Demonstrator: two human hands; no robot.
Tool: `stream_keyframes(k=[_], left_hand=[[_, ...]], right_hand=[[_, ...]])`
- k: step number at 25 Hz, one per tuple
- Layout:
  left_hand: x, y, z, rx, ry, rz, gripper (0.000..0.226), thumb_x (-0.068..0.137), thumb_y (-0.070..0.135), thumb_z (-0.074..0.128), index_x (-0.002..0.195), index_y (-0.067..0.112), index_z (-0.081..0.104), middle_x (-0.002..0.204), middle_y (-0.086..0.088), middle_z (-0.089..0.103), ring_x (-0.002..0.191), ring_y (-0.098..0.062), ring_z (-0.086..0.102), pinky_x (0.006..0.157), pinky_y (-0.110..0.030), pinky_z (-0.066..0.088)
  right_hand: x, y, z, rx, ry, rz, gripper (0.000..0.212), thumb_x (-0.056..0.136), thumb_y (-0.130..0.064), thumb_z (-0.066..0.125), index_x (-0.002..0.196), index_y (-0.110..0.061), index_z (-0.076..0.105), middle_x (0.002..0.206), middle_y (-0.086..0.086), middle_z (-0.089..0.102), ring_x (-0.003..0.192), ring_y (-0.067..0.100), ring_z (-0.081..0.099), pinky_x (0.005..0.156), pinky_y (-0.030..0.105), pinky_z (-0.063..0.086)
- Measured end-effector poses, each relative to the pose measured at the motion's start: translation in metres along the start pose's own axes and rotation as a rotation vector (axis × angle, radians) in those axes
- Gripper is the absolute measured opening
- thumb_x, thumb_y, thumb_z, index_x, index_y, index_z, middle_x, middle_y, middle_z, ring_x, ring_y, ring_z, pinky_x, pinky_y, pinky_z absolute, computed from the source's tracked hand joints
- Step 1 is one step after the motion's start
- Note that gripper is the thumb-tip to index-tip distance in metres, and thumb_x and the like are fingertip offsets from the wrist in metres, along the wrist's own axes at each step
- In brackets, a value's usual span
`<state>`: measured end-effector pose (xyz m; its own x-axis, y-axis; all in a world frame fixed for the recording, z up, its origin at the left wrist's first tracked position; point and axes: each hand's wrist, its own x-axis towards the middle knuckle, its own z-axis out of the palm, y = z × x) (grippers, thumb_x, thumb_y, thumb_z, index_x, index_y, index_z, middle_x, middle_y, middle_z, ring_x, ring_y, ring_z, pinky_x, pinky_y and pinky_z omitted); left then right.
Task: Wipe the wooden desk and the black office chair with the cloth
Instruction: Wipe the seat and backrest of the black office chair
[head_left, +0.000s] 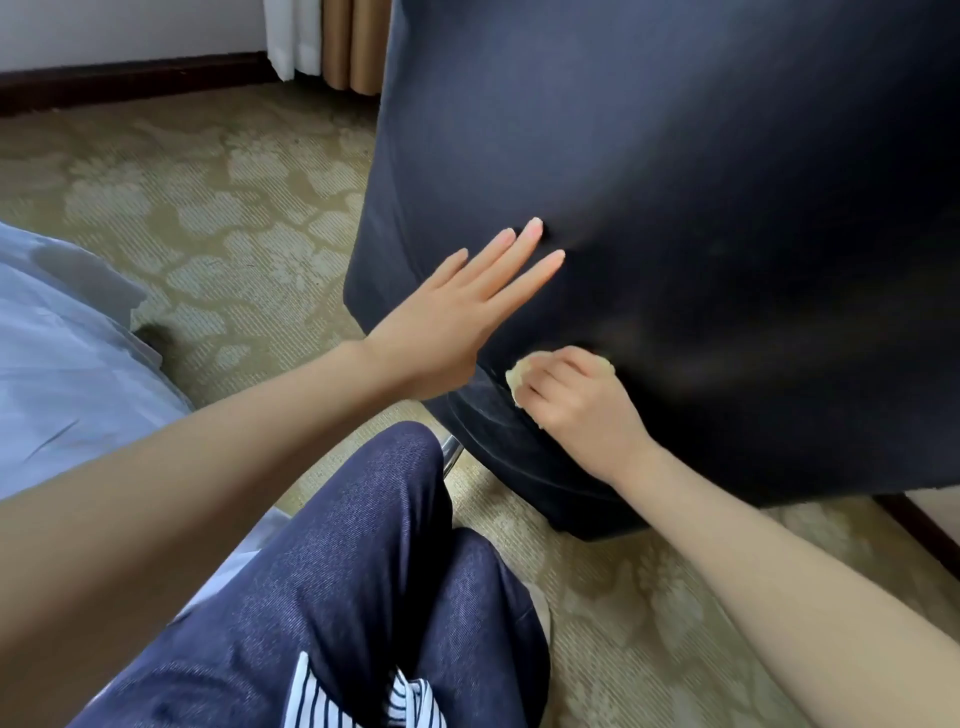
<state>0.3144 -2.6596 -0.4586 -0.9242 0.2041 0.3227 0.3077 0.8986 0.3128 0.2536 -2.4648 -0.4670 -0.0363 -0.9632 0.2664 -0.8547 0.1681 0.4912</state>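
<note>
The black office chair (701, 182) fills the upper right of the view, its back turned toward me. My left hand (457, 312) lies flat against the chair's back with straight fingers, the fingertips pressing into the cover. Lower down, my right hand (576, 400) grips a small yellow cloth (517, 379) and holds it against the lower part of the chair back. Only the cloth's edges show around the fingers. The wooden desk is out of view.
Patterned beige carpet (208, 208) covers the floor. White bedding (62, 364) lies at the left. My knees in dark blue trousers (363, 545) are bent below the chair. A curtain (332, 41) and dark skirting board (130, 83) stand at the back.
</note>
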Motion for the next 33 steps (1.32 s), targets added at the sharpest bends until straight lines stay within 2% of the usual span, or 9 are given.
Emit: stream_keyframes(k=[5, 9, 12, 16, 19, 22, 25, 29, 33], left_hand=[[0.005, 0.012, 0.02, 0.037, -0.036, 0.017, 0.11, 0.075, -0.012, 0.047, 0.138, 0.033, -0.031, 0.158, -0.002, -0.017, 0.146, -0.024, -0.007, 0.115, -0.04, 0.015], [0.007, 0.012, 0.026, 0.072, -0.041, 0.018, 0.114, 0.076, -0.004, 0.053, 0.134, 0.036, -0.038, 0.147, 0.007, -0.03, 0.146, -0.023, -0.007, 0.114, -0.04, 0.02], [0.009, 0.015, 0.027, 0.051, -0.062, 0.008, 0.115, 0.077, -0.003, 0.053, 0.132, 0.037, -0.039, 0.145, 0.008, -0.034, 0.147, -0.022, -0.007, 0.113, -0.041, 0.024], [0.01, 0.006, 0.019, 0.044, -0.103, 0.039, 0.115, 0.078, -0.004, 0.053, 0.132, 0.041, -0.038, 0.148, 0.012, -0.031, 0.147, -0.018, -0.005, 0.112, -0.042, 0.023], [0.012, -0.012, 0.005, 0.056, -0.162, 0.125, 0.11, 0.081, -0.007, 0.047, 0.134, 0.046, -0.034, 0.145, 0.021, -0.031, 0.145, -0.008, -0.006, 0.113, -0.043, 0.021], [0.015, -0.028, -0.01, 0.073, -0.21, 0.179, 0.108, 0.081, -0.009, 0.04, 0.131, 0.051, -0.034, 0.138, 0.03, -0.034, 0.135, 0.005, -0.009, 0.113, -0.041, 0.02], [0.015, -0.031, -0.016, 0.074, -0.229, 0.183, 0.105, 0.082, -0.009, 0.038, 0.128, 0.052, -0.035, 0.136, 0.032, -0.033, 0.139, 0.004, -0.005, 0.113, -0.04, 0.019], [0.014, -0.025, -0.012, 0.059, -0.216, 0.128, 0.105, 0.086, -0.004, 0.045, 0.134, 0.047, -0.033, 0.151, 0.023, -0.023, 0.145, -0.005, -0.003, 0.114, -0.043, 0.017], [0.011, -0.018, -0.008, 0.053, -0.23, 0.067, 0.102, 0.083, -0.005, 0.046, 0.144, 0.041, -0.021, 0.157, 0.017, -0.015, 0.145, -0.008, -0.003, 0.114, -0.046, 0.017]], right_hand=[[-0.083, -0.015, -0.006, 0.023, -0.166, -0.023, 0.038, 0.097, -0.001, 0.042, 0.07, -0.012, 0.066, 0.077, 0.003, 0.066, 0.081, 0.02, 0.066, 0.071, 0.031, 0.052], [-0.122, -0.002, -0.034, -0.003, -0.247, -0.072, 0.041, 0.097, 0.003, 0.038, 0.071, -0.012, 0.066, 0.075, 0.001, 0.064, 0.078, 0.02, 0.066, 0.067, 0.03, 0.052], [-0.115, 0.013, -0.058, 0.063, -0.161, 0.023, 0.033, 0.096, 0.002, 0.045, 0.072, -0.008, 0.066, 0.078, 0.004, 0.066, 0.084, 0.023, 0.068, 0.066, 0.034, 0.051], [-0.067, 0.032, -0.076, -0.006, 0.079, 0.098, 0.021, 0.09, 0.005, 0.057, 0.078, -0.003, 0.073, 0.085, 0.009, 0.072, 0.089, 0.027, 0.069, 0.073, 0.038, 0.05], [-0.022, 0.032, -0.061, -0.003, 0.227, 0.057, 0.019, 0.09, 0.003, 0.06, 0.079, -0.003, 0.073, 0.085, 0.009, 0.072, 0.089, 0.025, 0.069, 0.073, 0.037, 0.053], [0.02, 0.025, -0.026, 0.024, 0.254, -0.032, 0.018, 0.089, -0.003, 0.064, 0.074, -0.005, 0.072, 0.082, 0.006, 0.071, 0.085, 0.022, 0.069, 0.068, 0.032, 0.053], [0.037, 0.01, 0.014, -0.006, 0.096, -0.015, 0.01, 0.083, -0.001, 0.066, 0.079, -0.007, 0.073, 0.088, 0.006, 0.071, 0.088, 0.021, 0.069, 0.071, 0.031, 0.053], [0.027, -0.018, 0.051, -0.048, -0.293, 0.043, 0.014, 0.071, -0.01, 0.07, 0.081, -0.02, 0.07, 0.083, -0.005, 0.066, 0.083, 0.016, 0.065, 0.068, 0.03, 0.052], [-0.01, -0.038, 0.064, -0.002, -0.452, 0.038, 0.012, 0.077, -0.013, 0.068, 0.081, -0.024, 0.067, 0.079, -0.008, 0.062, 0.079, 0.014, 0.062, 0.069, 0.028, 0.051]])
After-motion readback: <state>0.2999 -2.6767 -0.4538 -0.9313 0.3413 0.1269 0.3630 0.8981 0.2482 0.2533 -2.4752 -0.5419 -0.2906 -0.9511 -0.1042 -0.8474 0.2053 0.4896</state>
